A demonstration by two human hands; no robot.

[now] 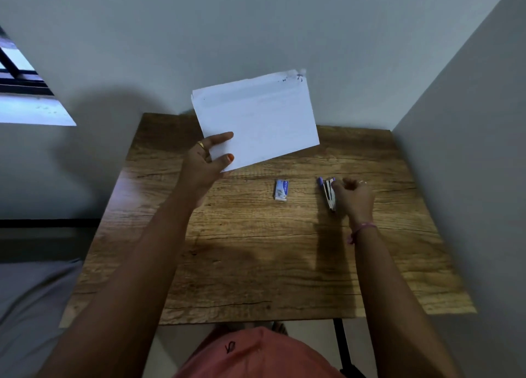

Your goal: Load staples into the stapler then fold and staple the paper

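One staple box — shut, table

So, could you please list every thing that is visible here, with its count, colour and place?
paper: one, white, folded, held up above the far left part of the table.
staple box: one, white and blue, lying on the table near the middle.
stapler: one, blue and white, on the table right of the box.
table: one, brown wood grain, against the grey wall.
window: one, dark frame, far left.
left hand: one, gold ring, pinches the paper's lower corner.
right hand: one, pink wrist thread, fingers curled at the stapler.
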